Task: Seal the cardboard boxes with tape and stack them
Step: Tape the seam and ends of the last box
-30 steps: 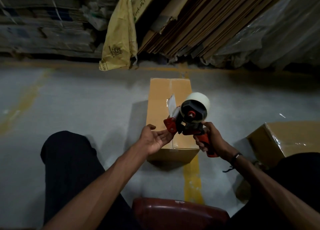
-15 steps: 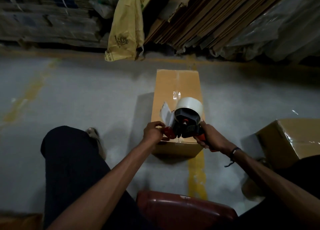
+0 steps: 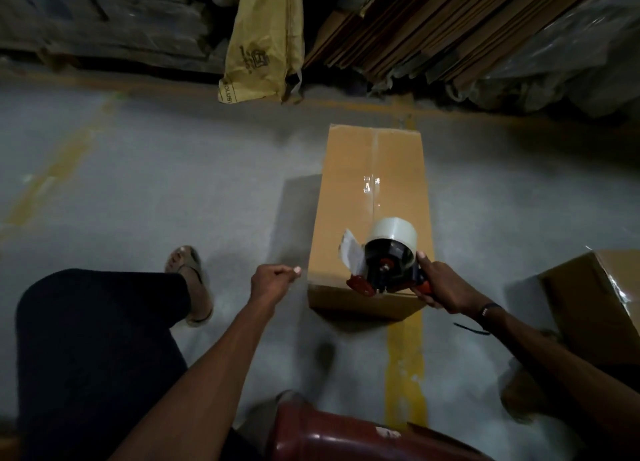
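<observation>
Gripping the tape dispenser (image 3: 384,259) over the near end of the cardboard box (image 3: 372,197) on the floor, the right hand (image 3: 441,289) wraps its handle, while the left hand (image 3: 272,282) hangs beside the box, fingers (image 3: 292,271) curled together on nothing.

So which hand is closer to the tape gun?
Right. The right hand grips the tape gun by its handle over the box. The left hand is off to its left, curled, touching nothing.

box (image 3: 349,197): matt brown cardboard
tape roll (image 3: 393,233): glossy clear plastic
floor (image 3: 156,190): rough grey concrete
stool (image 3: 346,440): shiny red plastic
</observation>
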